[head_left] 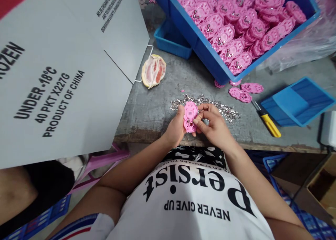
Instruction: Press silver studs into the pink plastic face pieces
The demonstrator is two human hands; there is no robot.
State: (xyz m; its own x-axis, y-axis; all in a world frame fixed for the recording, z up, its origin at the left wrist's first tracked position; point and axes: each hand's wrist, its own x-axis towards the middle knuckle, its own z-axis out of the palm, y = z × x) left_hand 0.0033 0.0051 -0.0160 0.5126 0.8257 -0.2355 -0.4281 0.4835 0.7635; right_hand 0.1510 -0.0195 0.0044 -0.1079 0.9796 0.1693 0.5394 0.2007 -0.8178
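A pink plastic piece [190,112] with a moulded, scalloped outline is upright between my hands, just above the table's front edge. My left hand [175,127] grips it along its left side, thumb on the edge. At its lower right, the thumb and index finger of my right hand [212,121] are pinched together; whether a small part sits between them is too small to tell. Shiny bits of metal show on the piece's lower half. Just behind my hands lies a scattered pile of small silvery metal parts [225,110].
A large blue bin [223,75] full of similar pink pieces stands at the back, near a small blue tray [173,46]. Peeled citrus fruit [153,71] lies beside a big printed carton [86,68]. On the right are loose pink pieces [251,87], a yellow-handled screwdriver [271,124] and a blue container [285,108].
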